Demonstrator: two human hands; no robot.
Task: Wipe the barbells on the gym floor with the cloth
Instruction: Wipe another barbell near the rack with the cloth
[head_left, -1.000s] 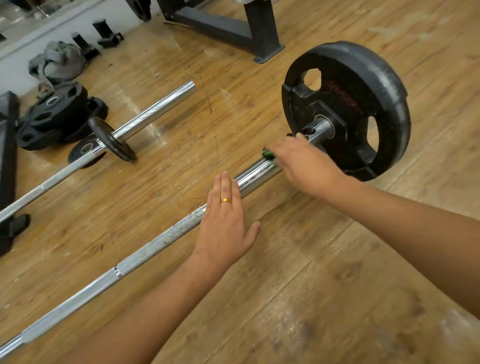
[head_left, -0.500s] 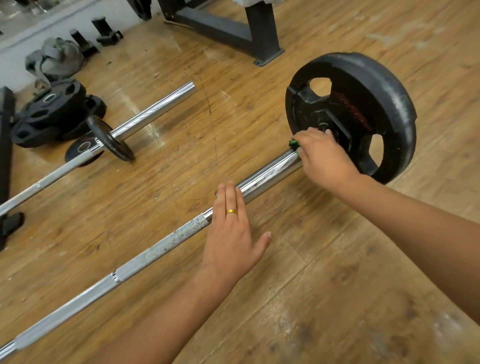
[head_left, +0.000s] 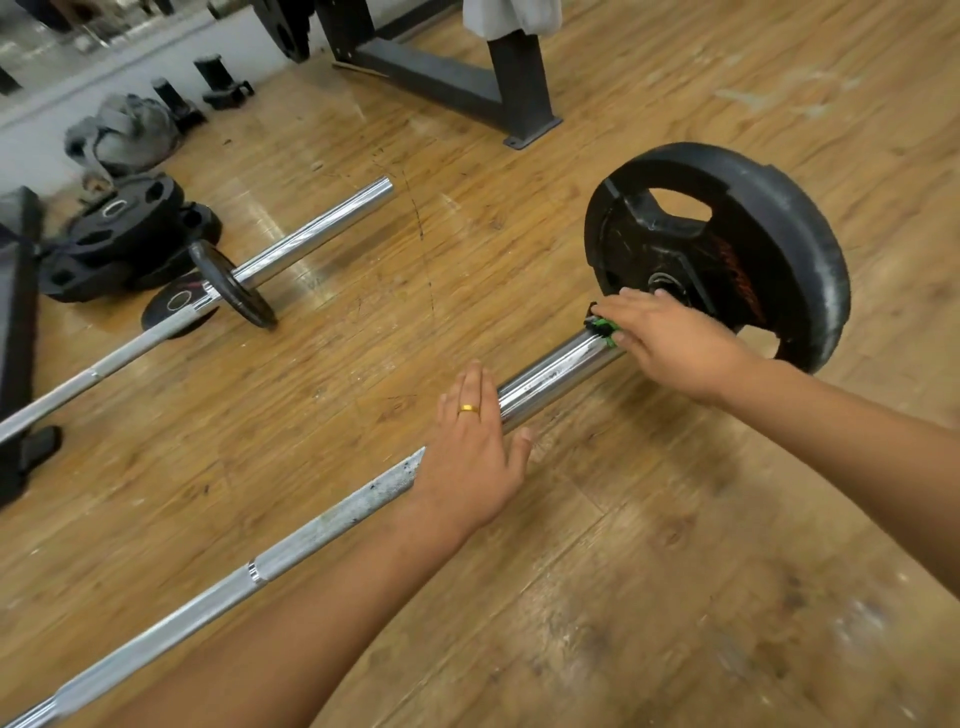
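A steel barbell (head_left: 332, 519) lies diagonally across the wooden floor, with a big black weight plate (head_left: 737, 249) on its far end. My left hand (head_left: 472, 457) rests flat on the bar near the shiny sleeve, fingers straight, a gold ring on one finger. My right hand (head_left: 670, 343) holds a green and black cloth (head_left: 602, 328) against the sleeve right beside the plate. Most of the cloth is hidden under the hand. A second barbell (head_left: 291, 249) with a small black plate lies further left.
A pile of black plates (head_left: 119, 234) and a grey bag (head_left: 124, 135) lie at the far left by the wall. A dark bench frame (head_left: 467, 88) stands at the back. A black rack base (head_left: 15, 322) runs along the left edge.
My right hand slid the cloth along the sleeve toward the big plate and now sits beside it. My left hand stays flat on the bar.
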